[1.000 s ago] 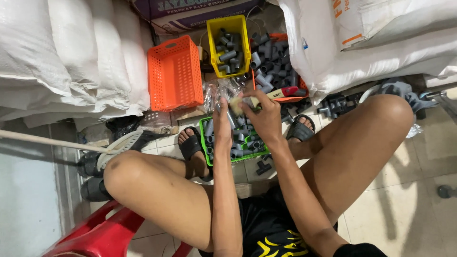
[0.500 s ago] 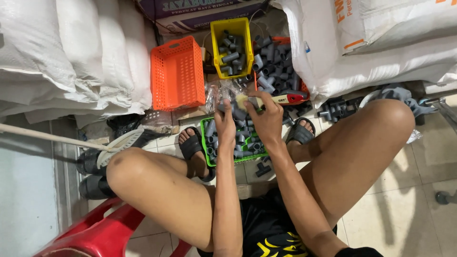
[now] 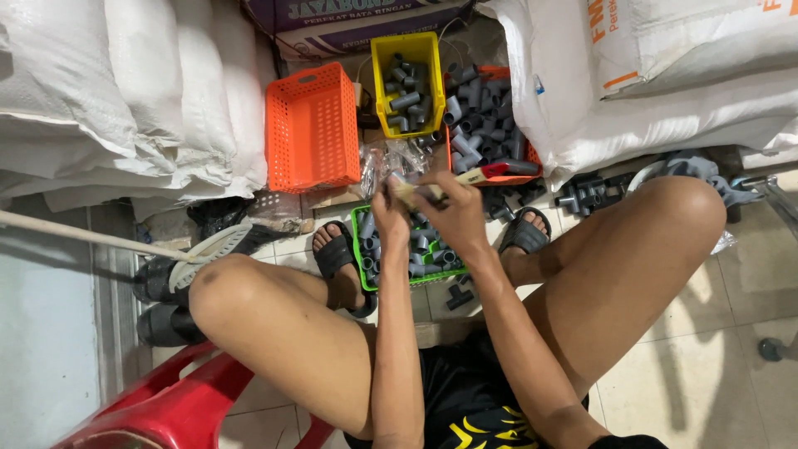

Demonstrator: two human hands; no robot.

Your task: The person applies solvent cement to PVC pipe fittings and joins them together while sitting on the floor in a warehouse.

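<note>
My left hand (image 3: 389,214) and my right hand (image 3: 455,209) meet above a green basket (image 3: 359,249) of grey pipe fittings that stands on the floor between my sandalled feet. The right hand grips a long cream tool with a red end (image 3: 478,174). My left hand's fingers are curled at the tool's pale tip, and what they pinch is hidden. Clear plastic bags (image 3: 391,158) lie just beyond the hands.
An orange basket (image 3: 312,129) stands at the back left, beside a yellow basket (image 3: 378,79) with grey fittings and a red tray (image 3: 490,125) heaped with more. White sacks (image 3: 125,91) flank both sides. Loose fittings (image 3: 459,297) lie on the tiles. A red stool (image 3: 166,407) is under me.
The view has shifted slightly, so the baskets sit lower in frame. Both hands stay together over the green basket with the tool still in my right hand.
</note>
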